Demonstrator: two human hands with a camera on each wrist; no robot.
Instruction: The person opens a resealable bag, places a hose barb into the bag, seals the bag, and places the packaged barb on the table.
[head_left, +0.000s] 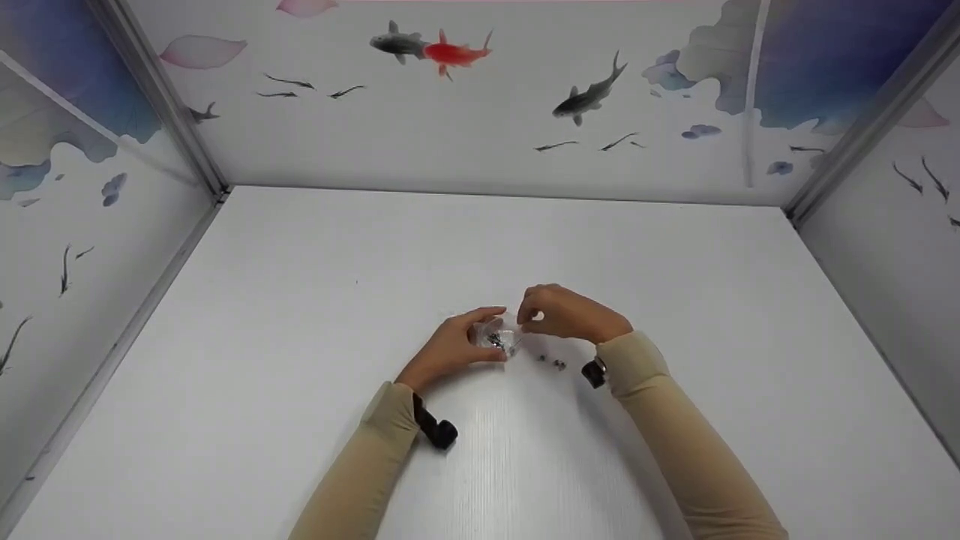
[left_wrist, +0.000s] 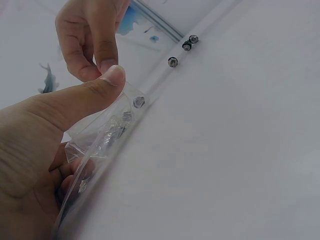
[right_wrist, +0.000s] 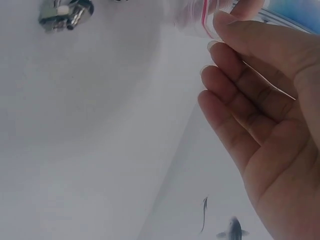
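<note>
The bag [left_wrist: 95, 125] is glossy plastic, the loose parts [left_wrist: 172, 62] shiny metal.

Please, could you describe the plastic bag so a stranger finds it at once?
Find the white table, then the left hand. The plastic bag is between that hand's thumb and fingers; unlike the loose metal pieces nearby, it is see-through and has metal pieces inside.

A white tabletop [head_left: 300, 247] spread beneath the left hand [head_left: 450, 343], a soft sheen [head_left: 487, 450] below it. Well beyond the hand stood a white back wall [head_left: 465, 150] painted with fish [head_left: 455, 53]; to its left and right, side walls [head_left: 135, 210] met grey corner posts [head_left: 161, 94].
</note>
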